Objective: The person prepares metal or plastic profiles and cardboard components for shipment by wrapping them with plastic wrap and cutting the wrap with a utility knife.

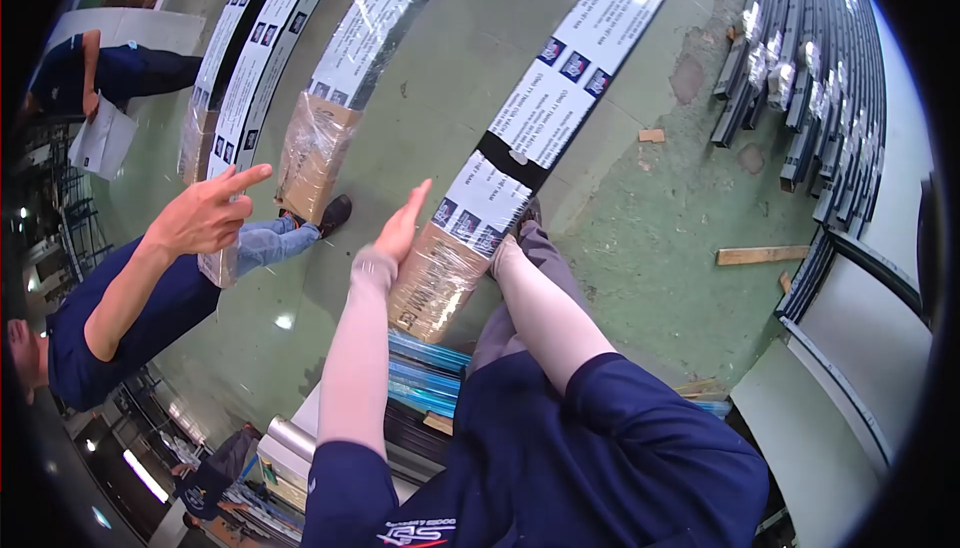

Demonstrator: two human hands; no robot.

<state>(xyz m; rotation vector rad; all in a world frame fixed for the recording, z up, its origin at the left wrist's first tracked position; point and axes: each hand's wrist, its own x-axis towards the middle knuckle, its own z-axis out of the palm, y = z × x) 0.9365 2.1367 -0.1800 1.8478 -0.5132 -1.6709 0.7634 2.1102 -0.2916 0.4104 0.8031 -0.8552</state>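
Observation:
A long wrapped bundle point(570, 68) runs from the top right down to my body, its near end covered in brown cardboard point(437, 283) and clear film. Along its left edge is my left hand point(405, 226), fingers stretched out and held together, palm towards the bundle. On the other side my right hand point(508, 248) is mostly hidden at the bundle's right edge, so its fingers do not show. Whether either hand bears the bundle's weight cannot be seen.
A co-worker's pointing hand point(215, 213) is at the left, near more wrapped bundles point(335, 98). Dark metal profiles point(800, 78) lie at the upper right. Wood pieces point(762, 255) are on the green floor point(640, 318). Blue-wrapped profiles point(425, 368) lie below the bundle. Another person point(110, 73) holds paper.

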